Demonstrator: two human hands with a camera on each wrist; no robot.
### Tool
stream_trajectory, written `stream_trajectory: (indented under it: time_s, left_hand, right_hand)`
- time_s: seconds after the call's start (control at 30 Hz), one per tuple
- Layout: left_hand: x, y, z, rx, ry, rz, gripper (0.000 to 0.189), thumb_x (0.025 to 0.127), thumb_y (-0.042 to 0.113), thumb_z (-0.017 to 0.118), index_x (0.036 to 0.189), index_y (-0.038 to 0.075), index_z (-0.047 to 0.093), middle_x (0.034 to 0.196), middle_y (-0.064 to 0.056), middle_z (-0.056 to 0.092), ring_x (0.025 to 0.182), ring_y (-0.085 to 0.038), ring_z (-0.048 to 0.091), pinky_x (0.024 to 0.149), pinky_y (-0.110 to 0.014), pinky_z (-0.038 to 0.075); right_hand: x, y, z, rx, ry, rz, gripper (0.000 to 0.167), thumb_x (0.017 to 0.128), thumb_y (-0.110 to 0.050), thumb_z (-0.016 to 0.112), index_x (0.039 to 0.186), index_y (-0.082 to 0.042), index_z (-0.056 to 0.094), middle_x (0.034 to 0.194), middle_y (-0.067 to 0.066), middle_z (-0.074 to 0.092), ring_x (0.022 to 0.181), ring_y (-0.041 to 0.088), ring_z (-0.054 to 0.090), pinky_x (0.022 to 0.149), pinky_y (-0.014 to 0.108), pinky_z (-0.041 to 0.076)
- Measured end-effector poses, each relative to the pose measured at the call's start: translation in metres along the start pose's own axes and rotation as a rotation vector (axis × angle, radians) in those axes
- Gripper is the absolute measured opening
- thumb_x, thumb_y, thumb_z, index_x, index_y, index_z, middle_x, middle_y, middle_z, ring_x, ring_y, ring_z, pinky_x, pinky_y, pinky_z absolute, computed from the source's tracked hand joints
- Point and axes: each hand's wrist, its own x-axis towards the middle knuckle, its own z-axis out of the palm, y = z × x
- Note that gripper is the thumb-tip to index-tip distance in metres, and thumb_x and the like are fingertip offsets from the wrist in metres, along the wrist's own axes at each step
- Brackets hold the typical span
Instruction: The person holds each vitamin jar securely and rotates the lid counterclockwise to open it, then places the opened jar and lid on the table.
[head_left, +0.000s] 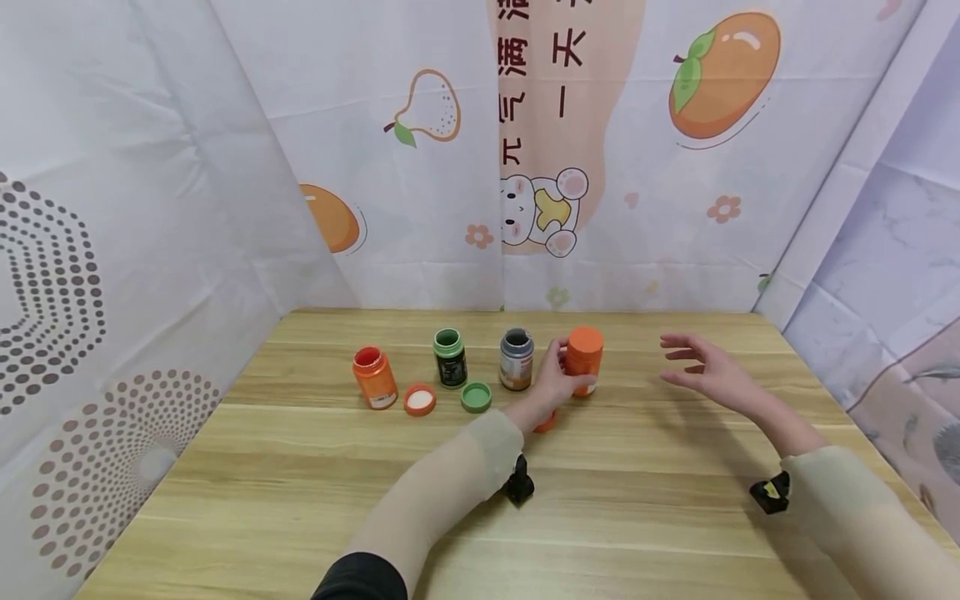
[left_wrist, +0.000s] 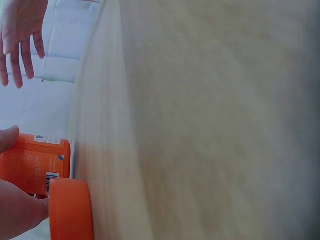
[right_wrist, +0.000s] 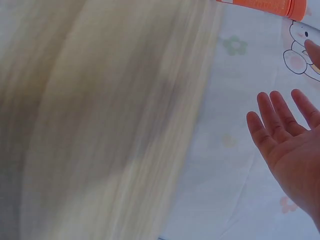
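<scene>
My left hand (head_left: 552, 385) grips an orange jar (head_left: 585, 357) with its orange lid on, at the right end of a row of jars. In the left wrist view, thumb and fingers lie on either side of the orange jar (left_wrist: 37, 162), whose label shows a barcode. A loose orange lid (head_left: 548, 423) lies on the table, partly hidden by the left wrist. My right hand (head_left: 701, 368) hovers to the right of the jar with its fingers spread. The right wrist view shows the right hand (right_wrist: 295, 150) palm in sight and holding nothing.
Left of the left hand stand an uncapped grey jar (head_left: 516, 367), an uncapped green-rimmed jar (head_left: 452, 367) and an uncapped orange-red jar (head_left: 377, 382). A green lid (head_left: 476, 397) and an orange-red lid (head_left: 420, 400) lie before them. A printed curtain (head_left: 450, 192) hangs behind the wooden table (head_left: 300, 500).
</scene>
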Motion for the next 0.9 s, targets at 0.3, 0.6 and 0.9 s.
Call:
stream_trajectory:
  time_s: [0.3,0.6,0.9]
  left_hand:
    - [-0.014,0.020,-0.017,0.016,-0.084,0.036,0.066,0.080,0.010,0.080,0.136,0.015,0.045,0.126,-0.004,0.058,0.119,-0.020,0.054,0.101,-0.038,0.041]
    - [-0.025,0.034,-0.042,0.054,-0.167,0.083,0.067,0.082,0.015,0.080,0.139,0.016,0.044,0.128,-0.003,0.056,0.118,-0.019,0.053,0.098,-0.037,0.044]
    - [-0.032,0.039,-0.067,0.077,-0.268,0.182,0.065,0.084,0.016,0.078,0.140,0.013,0.045,0.127,-0.004,0.057,0.113,-0.017,0.056,0.097,-0.035,0.045]
  right_hand:
    - [0.010,-0.018,-0.004,0.023,-0.025,-0.016,0.060,0.092,-0.007,0.066,0.142,0.006,0.036,0.140,0.024,0.042,0.121,0.041,0.046,0.088,0.024,0.045]
    - [0.026,-0.050,-0.005,-0.004,-0.049,-0.041,0.061,0.092,-0.013,0.068,0.143,-0.002,0.038,0.140,0.017,0.044,0.123,0.034,0.047,0.092,0.027,0.042]
    - [0.037,-0.082,-0.004,0.020,-0.082,-0.068,0.051,0.097,-0.013,0.060,0.143,-0.002,0.039,0.141,0.016,0.045,0.124,0.034,0.047,0.088,0.014,0.041]
